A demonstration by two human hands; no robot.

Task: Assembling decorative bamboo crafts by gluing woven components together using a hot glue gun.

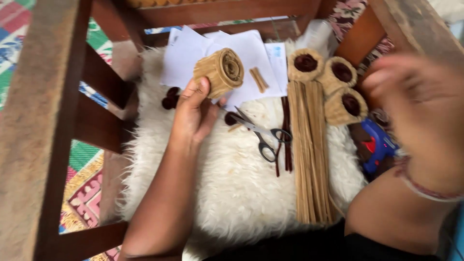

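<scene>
My left hand [194, 113] holds a rolled tan fabric coil [220, 72] up over a white fluffy rug [232, 188]. My right hand [418, 108] is raised at the right, blurred, fingers apart and nothing visible in it. Three finished tan coils with dark brown centres [305, 64] [341, 73] [349, 106] lie on the rug at the right. Below them lies a bundle of long tan strips [309, 159]. Black-handled scissors [263, 135] lie near my left hand.
White paper sheets [186, 53] lie at the back of the rug, with small dark pompoms [170, 97] beside them. Thin dark brown strips [286, 130] lie by the scissors. A blue glue gun [377, 145] sits at the right. Wooden chair rails [48, 121] surround the rug.
</scene>
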